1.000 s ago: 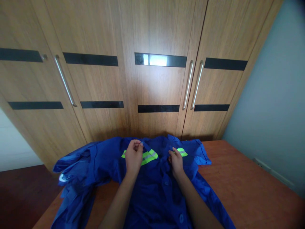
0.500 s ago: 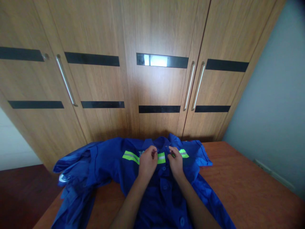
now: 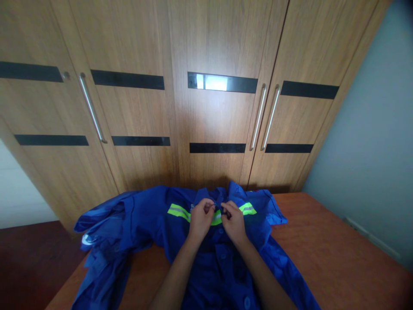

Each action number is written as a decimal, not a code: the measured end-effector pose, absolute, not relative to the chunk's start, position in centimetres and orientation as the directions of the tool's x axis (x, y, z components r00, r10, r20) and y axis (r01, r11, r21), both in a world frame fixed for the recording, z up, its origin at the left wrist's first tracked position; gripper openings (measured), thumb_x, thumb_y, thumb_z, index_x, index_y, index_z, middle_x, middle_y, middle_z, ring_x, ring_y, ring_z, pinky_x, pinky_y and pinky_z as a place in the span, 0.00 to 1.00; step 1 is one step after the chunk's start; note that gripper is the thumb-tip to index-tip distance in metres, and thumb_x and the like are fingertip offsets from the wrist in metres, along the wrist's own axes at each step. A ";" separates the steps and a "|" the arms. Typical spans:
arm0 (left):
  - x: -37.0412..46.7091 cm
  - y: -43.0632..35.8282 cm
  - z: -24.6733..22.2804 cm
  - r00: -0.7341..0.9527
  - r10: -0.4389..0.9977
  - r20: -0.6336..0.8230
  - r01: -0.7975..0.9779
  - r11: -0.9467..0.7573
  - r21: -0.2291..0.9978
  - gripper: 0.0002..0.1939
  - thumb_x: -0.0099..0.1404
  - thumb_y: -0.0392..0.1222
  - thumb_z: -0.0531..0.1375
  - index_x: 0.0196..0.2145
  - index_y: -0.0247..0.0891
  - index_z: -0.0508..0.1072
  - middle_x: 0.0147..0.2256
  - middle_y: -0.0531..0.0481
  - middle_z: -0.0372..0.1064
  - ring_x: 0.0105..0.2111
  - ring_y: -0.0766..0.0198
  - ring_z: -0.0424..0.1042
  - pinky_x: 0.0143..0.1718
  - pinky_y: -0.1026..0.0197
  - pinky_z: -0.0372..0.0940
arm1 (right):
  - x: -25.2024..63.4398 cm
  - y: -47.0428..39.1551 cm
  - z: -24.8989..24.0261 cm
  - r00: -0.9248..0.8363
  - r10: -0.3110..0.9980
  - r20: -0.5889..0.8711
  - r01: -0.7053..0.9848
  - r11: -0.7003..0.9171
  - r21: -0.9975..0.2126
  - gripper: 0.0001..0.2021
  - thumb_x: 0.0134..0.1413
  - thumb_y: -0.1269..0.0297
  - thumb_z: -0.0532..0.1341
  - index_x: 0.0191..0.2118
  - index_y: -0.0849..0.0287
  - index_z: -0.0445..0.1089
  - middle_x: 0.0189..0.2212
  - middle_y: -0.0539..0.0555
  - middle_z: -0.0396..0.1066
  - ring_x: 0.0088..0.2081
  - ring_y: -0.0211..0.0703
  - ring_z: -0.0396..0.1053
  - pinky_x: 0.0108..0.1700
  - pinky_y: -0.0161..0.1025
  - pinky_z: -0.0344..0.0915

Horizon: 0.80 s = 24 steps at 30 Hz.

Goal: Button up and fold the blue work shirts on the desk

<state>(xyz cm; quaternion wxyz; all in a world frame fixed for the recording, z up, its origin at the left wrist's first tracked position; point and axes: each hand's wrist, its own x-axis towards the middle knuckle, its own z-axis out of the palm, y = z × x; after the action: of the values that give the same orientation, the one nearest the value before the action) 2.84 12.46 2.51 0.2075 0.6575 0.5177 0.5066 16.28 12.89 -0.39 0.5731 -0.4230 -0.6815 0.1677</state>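
Observation:
A blue work jacket (image 3: 145, 219) with yellow-green and grey reflective strips lies spread out, its collar toward the wardrobe. At the upper front edge, just below the collar, my left hand (image 3: 200, 218) pinches the cloth between thumb and fingers. Close beside it on the right, my right hand (image 3: 232, 220) is closed in a pinch on the opposite front edge. Fingers hide whatever button or hole lies between them. Lower on the front, a blue button (image 3: 223, 256) and another button (image 3: 247, 302) show on the placket.
Under the jacket is a reddish-brown wooden surface (image 3: 335, 241). Directly behind stands a wooden wardrobe (image 3: 219, 116) with black strips and metal handles. A pale wall (image 3: 361, 150) rises on the right; dark floor (image 3: 32, 262) shows at lower left.
My right hand has moved left, closer to my left hand, drawing the two front edges together. The view has shifted slightly; the rest of the jacket lies as before.

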 end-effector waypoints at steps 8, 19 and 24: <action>3.2 11.8 3.0 -0.011 0.868 0.496 0.598 -0.392 0.699 0.08 0.59 0.30 0.55 0.31 0.41 0.72 0.28 0.53 0.73 0.31 0.64 0.73 0.35 0.64 0.63 | 16.2 12.9 -0.2 -0.055 0.788 0.614 0.374 0.586 -0.719 0.14 0.35 0.78 0.52 0.29 0.58 0.68 0.24 0.46 0.58 0.23 0.36 0.58 0.25 0.33 0.55; 3.3 11.6 3.1 -0.011 0.838 0.545 0.681 -0.393 0.618 0.09 0.61 0.30 0.54 0.33 0.41 0.72 0.33 0.50 0.74 0.33 0.63 0.72 0.38 0.63 0.63 | 16.2 12.3 0.1 -0.036 0.802 0.596 0.348 0.569 -0.745 0.14 0.59 0.64 0.52 0.38 0.58 0.75 0.25 0.52 0.71 0.26 0.41 0.68 0.30 0.36 0.64; 3.3 11.5 3.3 -0.046 0.829 0.557 0.695 -0.374 0.614 0.09 0.61 0.31 0.54 0.34 0.40 0.73 0.33 0.51 0.74 0.33 0.63 0.72 0.38 0.63 0.64 | 16.1 12.5 -0.2 -0.002 0.819 0.573 0.354 0.537 -0.766 0.13 0.57 0.62 0.55 0.41 0.58 0.75 0.28 0.54 0.75 0.26 0.42 0.70 0.29 0.36 0.66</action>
<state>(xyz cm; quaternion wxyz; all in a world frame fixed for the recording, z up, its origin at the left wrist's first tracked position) 3.28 11.54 3.27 0.0723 0.6870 0.5548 0.4637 16.08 12.52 -0.16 0.5575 -0.4338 -0.6764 0.2086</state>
